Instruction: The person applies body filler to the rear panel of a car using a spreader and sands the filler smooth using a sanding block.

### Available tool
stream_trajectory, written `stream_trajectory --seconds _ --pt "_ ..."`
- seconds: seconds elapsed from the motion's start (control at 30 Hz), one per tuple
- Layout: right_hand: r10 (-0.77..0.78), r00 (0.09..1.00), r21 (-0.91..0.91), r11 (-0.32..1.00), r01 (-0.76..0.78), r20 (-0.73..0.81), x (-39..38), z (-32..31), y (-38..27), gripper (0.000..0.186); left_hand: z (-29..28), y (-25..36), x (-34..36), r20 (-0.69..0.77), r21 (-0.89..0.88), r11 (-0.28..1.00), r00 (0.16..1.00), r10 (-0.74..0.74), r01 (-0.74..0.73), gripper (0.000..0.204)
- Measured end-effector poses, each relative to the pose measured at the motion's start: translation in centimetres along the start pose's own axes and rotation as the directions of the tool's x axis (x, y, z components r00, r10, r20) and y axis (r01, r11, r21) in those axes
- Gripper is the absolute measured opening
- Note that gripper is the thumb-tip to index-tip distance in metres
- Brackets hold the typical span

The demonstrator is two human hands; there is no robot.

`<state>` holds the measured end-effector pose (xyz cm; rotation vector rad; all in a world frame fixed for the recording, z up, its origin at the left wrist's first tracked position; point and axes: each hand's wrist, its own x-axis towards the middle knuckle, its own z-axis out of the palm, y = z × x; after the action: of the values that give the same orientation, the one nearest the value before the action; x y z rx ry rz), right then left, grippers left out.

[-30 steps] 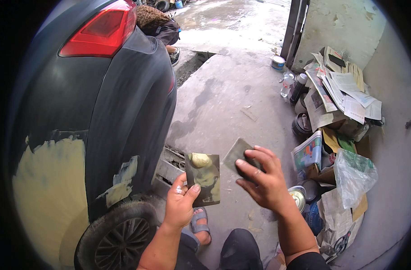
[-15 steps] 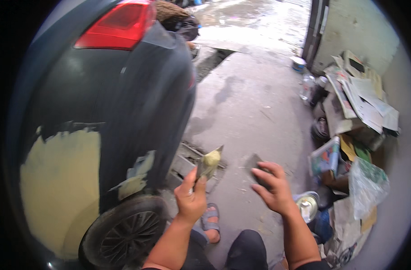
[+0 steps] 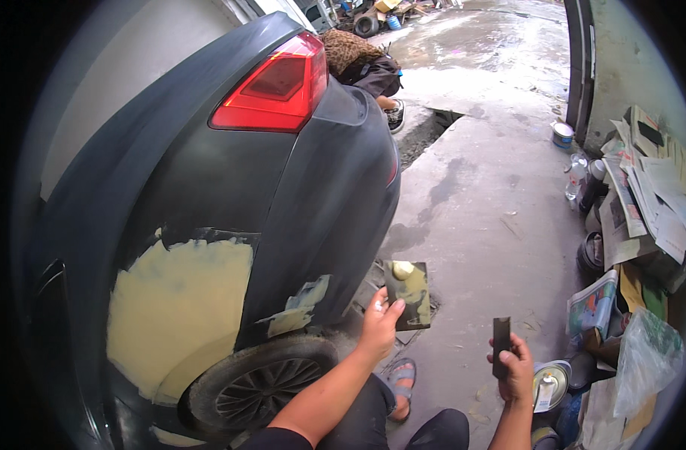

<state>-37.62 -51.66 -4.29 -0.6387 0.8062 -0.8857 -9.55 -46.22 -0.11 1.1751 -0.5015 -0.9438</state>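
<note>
Holds a dark, nearly square plate [image 3: 418, 301] in the left grip [image 3: 378, 324], closed on its left edge with the thumb laid over the face. Carries a rounded dab of pale yellow filler paste [image 3: 403, 270] on that plate, at the top edge and toward the upper-left corner, with a smeared film of similar colour below. Has a dark, narrow spreader blade [image 3: 500, 331] in the right grip [image 3: 517, 369], pinched between thumb and fingers, with its long axis close to upright. Cannot tell from this angle whether narrow by shape or simply turned nearly edge-on. Places the dab up and to the left from the blade, across an open gap over the concrete floor [image 3: 485, 240], with no contact between the two. Puts the left grip nearer than the right to the dark grey car [image 3: 208, 180], with the right grip well apart from the bodywork and near the round metal can [image 3: 551, 384]. Shows the large yellow filler patch [image 3: 182, 307] farther left, ending on its right edge about at the panel seam, up and left of the rear wheel [image 3: 257, 394], with a smaller streaked patch [image 3: 298, 306] between it and the left grip.
</note>
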Motion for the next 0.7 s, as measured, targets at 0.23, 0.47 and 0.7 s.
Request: stream_trajectory --seconds 0.23,0.47,0.7 --pt "-0.006 1.0 -0.04 0.999 0.005 -0.026 7.5 0.5 -3.4 0.056 6.0 -1.4 7.2 -0.029 -0.077 0.997 1.0 -0.003 0.001 0.031" --pt "-0.024 0.978 -0.116 0.993 0.0 -0.205 19.2 1.7 -7.8 0.056 13.0 -4.3 15.7 0.107 -0.307 0.938 0.986 -0.132 0.159 0.028" --pt "0.29 0.942 -0.087 0.948 -0.307 -0.168 32.9 6.6 -4.6 0.056 10.7 -7.4 22.2 -0.013 -0.069 0.998 1.0 0.014 -0.015 0.028"
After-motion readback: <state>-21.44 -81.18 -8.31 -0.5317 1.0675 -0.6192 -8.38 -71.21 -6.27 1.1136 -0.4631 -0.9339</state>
